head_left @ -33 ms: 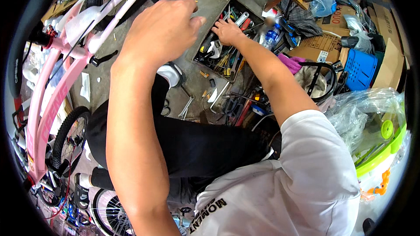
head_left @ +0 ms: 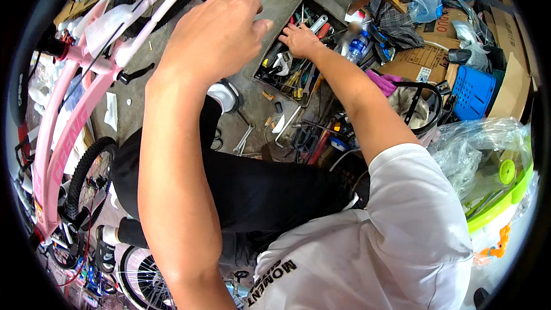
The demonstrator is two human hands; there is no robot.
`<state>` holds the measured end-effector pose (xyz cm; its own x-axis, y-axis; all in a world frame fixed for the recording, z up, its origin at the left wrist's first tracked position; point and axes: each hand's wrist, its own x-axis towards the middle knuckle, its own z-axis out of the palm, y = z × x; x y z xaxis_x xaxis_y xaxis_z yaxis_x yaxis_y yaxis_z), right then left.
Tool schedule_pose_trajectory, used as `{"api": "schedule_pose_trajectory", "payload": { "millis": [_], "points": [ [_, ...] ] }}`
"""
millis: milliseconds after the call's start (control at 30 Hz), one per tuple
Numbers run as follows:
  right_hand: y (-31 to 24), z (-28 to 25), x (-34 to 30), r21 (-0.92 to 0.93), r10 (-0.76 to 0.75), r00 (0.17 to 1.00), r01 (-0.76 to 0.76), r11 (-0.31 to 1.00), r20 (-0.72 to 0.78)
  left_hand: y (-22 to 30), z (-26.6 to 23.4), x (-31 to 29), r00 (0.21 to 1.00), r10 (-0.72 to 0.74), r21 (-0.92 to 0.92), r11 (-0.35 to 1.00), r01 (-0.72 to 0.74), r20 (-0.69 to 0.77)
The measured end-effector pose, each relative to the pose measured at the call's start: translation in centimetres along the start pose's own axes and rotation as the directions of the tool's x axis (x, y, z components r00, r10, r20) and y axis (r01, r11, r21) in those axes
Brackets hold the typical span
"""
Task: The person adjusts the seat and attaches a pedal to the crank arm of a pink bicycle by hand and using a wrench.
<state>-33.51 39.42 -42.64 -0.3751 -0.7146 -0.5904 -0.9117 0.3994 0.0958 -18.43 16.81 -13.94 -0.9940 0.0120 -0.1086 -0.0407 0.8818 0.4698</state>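
Observation:
My right hand reaches into a dark metal toolbox on the floor, fingers spread over the tools. Close to its fingertips lies a silver wrench, with a red-handled tool beside it. An adjustable wrench and several screwdrivers and pliers fill the nearer half of the box. Raised in front of me, my left hand is closed, its thumb and forefinger toward the right. Most of its fingers are hidden behind the hand, so anything inside cannot be made out.
A pink bicycle frame stands on the left, near a black-tyred wheel. Loose spanners and a hammer-like tool lie on the floor. At right are a water bottle, cardboard, a blue basket and a green-rimmed tub.

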Motion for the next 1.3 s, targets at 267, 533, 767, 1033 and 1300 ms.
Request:
{"api": "schedule_pose_trajectory", "payload": {
  "millis": [267,533,767,1033,1300],
  "points": [
    [1.1,2.6,-7.0,0.137,-0.122,0.985,0.138,0.981,-0.119,-0.1,-0.2,-0.3,1.0,-0.001,0.039,0.999,0.002,-0.014],
    [-1.3,3.2,-8.4,0.058,-0.033,0.994,0.039,0.998,-0.105,0.1,-0.1,-0.8,0.999,0.03,-0.001,1.0,-0.03,-0.016],
    [-1.9,3.2,-10.4,-0.046,-0.073,0.976,0.065,0.997,-0.204,-1.2,-0.2,-1.3,0.999,0.021,-0.019,1.0,-0.021,-0.029],
    [-1.7,3.1,-10.5,-0.022,-0.08,0.962,0.077,0.997,-0.261,-0.8,-0.2,-1.8,0.999,0.006,-0.011,1.0,-0.007,-0.032],
    [-0.1,3.3,-9.0,0.049,-0.194,0.867,0.243,0.969,-0.459,-0.9,-0.4,-1.8,0.998,0.04,-0.031,0.999,-0.041,-0.044]
  ]
}}
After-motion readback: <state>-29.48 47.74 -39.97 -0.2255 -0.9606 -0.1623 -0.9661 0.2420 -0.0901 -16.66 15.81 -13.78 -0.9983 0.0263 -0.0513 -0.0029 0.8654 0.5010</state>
